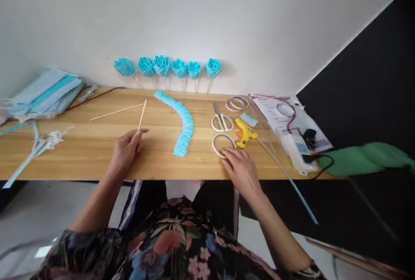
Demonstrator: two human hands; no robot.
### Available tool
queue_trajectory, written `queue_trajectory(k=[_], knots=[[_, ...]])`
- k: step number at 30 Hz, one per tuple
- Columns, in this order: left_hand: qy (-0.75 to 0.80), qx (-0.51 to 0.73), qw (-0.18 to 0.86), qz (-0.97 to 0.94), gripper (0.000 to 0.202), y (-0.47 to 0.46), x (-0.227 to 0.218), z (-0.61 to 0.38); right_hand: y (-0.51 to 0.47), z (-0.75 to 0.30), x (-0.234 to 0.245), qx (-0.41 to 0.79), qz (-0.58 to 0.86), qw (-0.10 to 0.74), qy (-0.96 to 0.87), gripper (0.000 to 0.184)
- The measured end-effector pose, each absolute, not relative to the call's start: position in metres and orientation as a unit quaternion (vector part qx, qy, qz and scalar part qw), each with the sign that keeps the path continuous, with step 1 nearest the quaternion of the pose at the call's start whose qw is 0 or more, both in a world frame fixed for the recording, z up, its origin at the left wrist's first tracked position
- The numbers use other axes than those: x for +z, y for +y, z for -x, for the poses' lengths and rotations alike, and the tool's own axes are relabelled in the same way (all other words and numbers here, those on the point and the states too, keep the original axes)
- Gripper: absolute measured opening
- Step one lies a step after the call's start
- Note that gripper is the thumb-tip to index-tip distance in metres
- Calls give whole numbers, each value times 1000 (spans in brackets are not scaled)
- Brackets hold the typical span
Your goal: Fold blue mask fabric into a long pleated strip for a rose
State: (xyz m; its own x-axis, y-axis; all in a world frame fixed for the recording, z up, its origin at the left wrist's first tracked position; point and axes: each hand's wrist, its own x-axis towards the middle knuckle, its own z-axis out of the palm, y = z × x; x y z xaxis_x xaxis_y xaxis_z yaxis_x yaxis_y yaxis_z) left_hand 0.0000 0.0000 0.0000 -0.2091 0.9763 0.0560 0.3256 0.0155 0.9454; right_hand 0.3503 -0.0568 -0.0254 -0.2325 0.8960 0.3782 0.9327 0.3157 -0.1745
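Note:
My left hand (127, 150) is closed around the lower end of a thin wooden stick (142, 115), which points up and away from me. A second stick (116, 111) lies on the table behind it. My right hand (240, 167) rests at the table's front edge, its fingertips touching a roll of white tape (213, 143); whether they grip it I cannot tell. Between my hands curves a strip of overlapping pleated blue pieces (184, 126). Just beyond my right hand lie a yellow glue gun (244, 133) and white-handled scissors (222, 120).
Several blue flowers on sticks (162, 65) lean against the wall. Face masks (45, 96) are stacked at the left, near cut white scraps (55, 138). More tape rolls (237, 103), a small blue piece (249, 119), papers (275, 109) and a power strip (300, 154) occupy the right. A glue stick (300, 195) overhangs the edge.

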Motion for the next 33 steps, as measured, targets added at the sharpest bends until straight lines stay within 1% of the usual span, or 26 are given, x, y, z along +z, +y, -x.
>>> queue_trajectory(k=[3, 5, 9, 13, 16, 18, 20, 22, 23, 26, 27, 29, 33], knots=[[615, 469, 353, -526, 36, 0, -3, 0, -53, -343, -19, -30, 577, 208, -789, 14], [606, 473, 366, -525, 37, 0, -6, 1, -51, -334, -17, -18, 567, 211, -796, 12], [570, 489, 398, -526, 41, 0, -12, 4, -49, -314, -18, -5, 563, 222, -796, 17], [563, 478, 404, -540, 44, 0, -16, 9, -42, -314, -17, -35, 574, 236, -783, 21], [541, 426, 410, -598, 39, 9, -8, 18, -27, -318, -6, -32, 566, 256, -783, 30], [505, 403, 380, -662, 33, 24, 5, 26, -7, -313, 6, -16, 568, 257, -781, 31], [479, 405, 300, -718, 29, 47, 20, 34, 21, -300, 17, 1, 576, 242, -780, 32], [469, 411, 221, -750, 30, 77, 30, 39, 55, -281, 27, 26, 587, 206, -783, 33], [480, 410, 200, -749, 32, 93, 31, 41, 73, -271, 30, 41, 597, 180, -781, 33], [542, 404, 208, -707, 36, 137, 25, 45, 123, -242, 36, 85, 639, 88, -759, 33], [560, 397, 215, -695, 38, 147, 21, 47, 138, -235, 36, 95, 643, 77, -756, 33], [578, 376, 210, -693, 39, 161, 12, 52, 164, -223, 34, 116, 641, 68, -756, 34], [575, 311, 171, -737, 39, 166, 7, 63, 202, -204, 24, 156, 626, 77, -760, 38]])
